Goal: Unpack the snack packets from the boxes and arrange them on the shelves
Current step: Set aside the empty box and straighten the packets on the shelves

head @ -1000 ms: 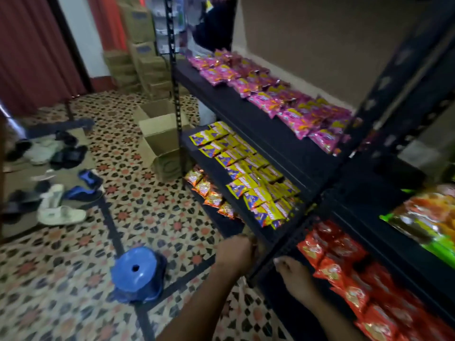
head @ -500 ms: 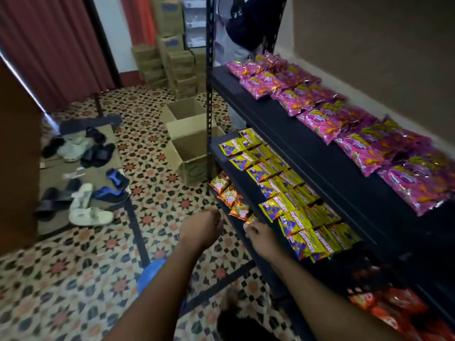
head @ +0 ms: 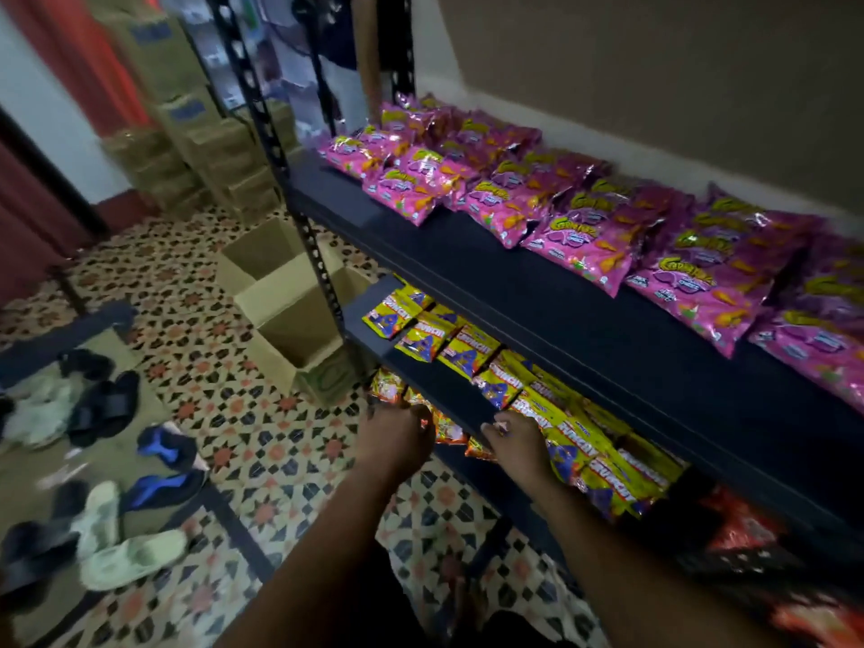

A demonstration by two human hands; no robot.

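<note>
Our left hand (head: 395, 437) and right hand (head: 516, 444) reach to the orange packets (head: 449, 430) on the lower shelf (head: 472, 465), under yellow packets (head: 467, 355); whether either hand grips, we cannot tell.

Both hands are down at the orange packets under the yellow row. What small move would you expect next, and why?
Probably a small tidy: the left hand and right hand nudge the orange packets back onto the lowest shelf into line. Both hands are at that row, some packets seem to stick out past the shelf edge, and the yellow packets above already lie in a neat row. Whether either hand grips a packet is unclear.
</note>
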